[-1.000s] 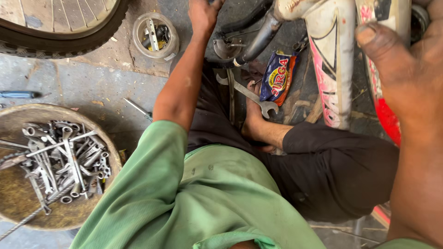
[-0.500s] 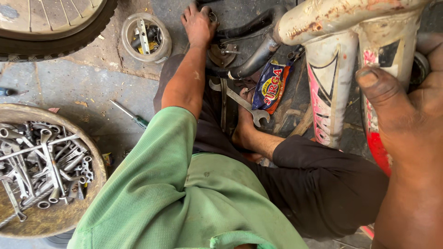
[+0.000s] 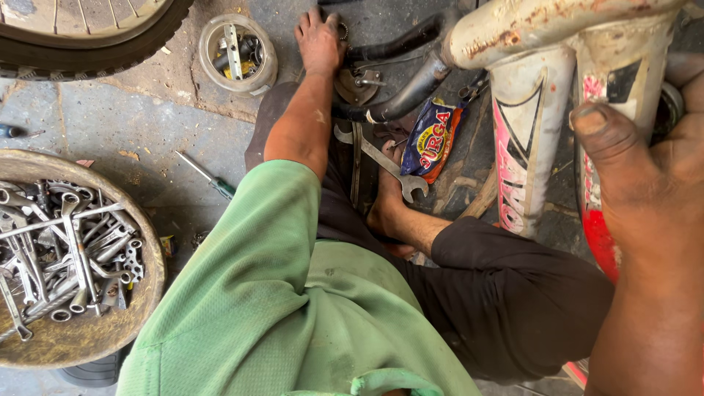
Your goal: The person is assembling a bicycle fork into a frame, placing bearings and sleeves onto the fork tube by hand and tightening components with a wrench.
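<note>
1. Since the earlier frames, the left hand point(image 3: 320, 38) stays stretched out to the chain sprocket point(image 3: 342, 31), while the right hand point(image 3: 645, 191) remains on the white bicycle frame point(image 3: 529, 139).
2. Nearest, right fingers wrap the frame, thumb point(image 3: 601, 139) pressed against it.
3. Just below the left fingers lies a combination wrench point(image 3: 383, 161) beside a snack packet point(image 3: 433, 138).
4. Farthest, left fingers lie together, flat on the sprocket.

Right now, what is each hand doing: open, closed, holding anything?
Left hand: open, palm down on the dark bike parts on the floor.
Right hand: gripping the white bike frame.
</note>
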